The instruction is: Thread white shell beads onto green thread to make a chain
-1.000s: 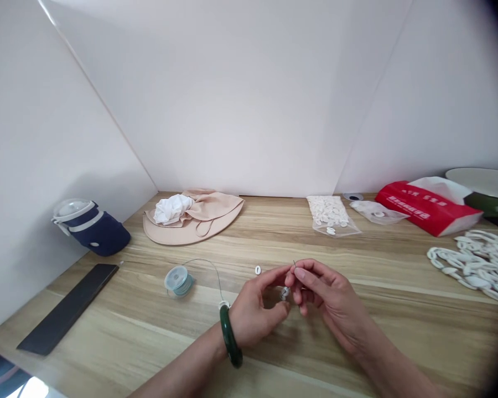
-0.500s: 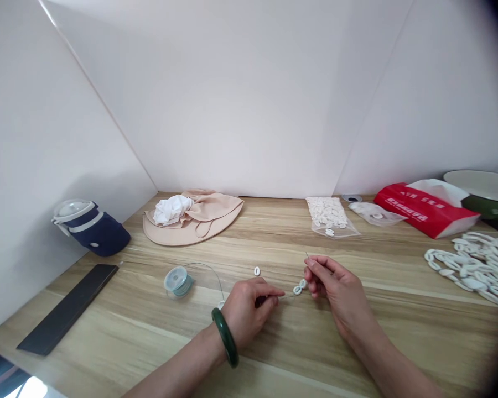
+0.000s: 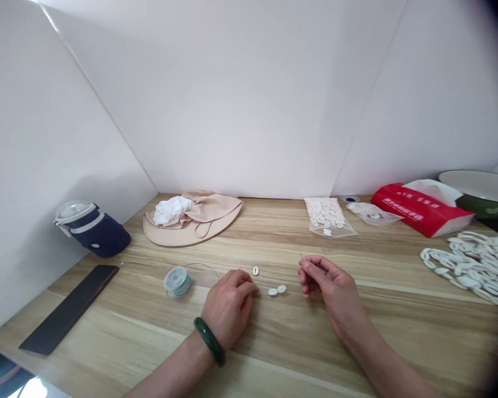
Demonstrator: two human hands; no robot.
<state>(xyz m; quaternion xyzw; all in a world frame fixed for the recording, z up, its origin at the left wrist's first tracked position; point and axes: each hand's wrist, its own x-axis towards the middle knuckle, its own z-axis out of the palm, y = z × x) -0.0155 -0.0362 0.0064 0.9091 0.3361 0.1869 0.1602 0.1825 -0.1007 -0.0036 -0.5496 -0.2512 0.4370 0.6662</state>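
Observation:
My right hand (image 3: 330, 282) is closed in a pinch on the thread, and a thin dark tip, thread end or needle, pokes up above the fingertips. Two small white cowrie shells (image 3: 273, 292) lie side by side on the thread between my hands. At their left my left hand (image 3: 230, 303), a green bangle on its wrist, is closed with thumb and forefinger on the thread. Behind it the pale thread runs back to a spool of light-blue thread (image 3: 178, 282). One loose cowrie shell (image 3: 255, 271) lies on the wooden table (image 3: 290, 348), just beyond my left fingertips.
Farther back are a bag of shells (image 3: 326, 213), a smaller plastic bag (image 3: 373, 214) and a red tissue pack (image 3: 423, 210). Strung shells (image 3: 477, 268) lie heaped at right, near a green bowl (image 3: 487, 204). Leftward are a beige hat (image 3: 216, 215), a blue jug (image 3: 102, 232) and a black strip (image 3: 70, 309).
My left hand has moved left, and the two shells have shifted left along with the thread, away from my right hand. My right hand has barely moved.

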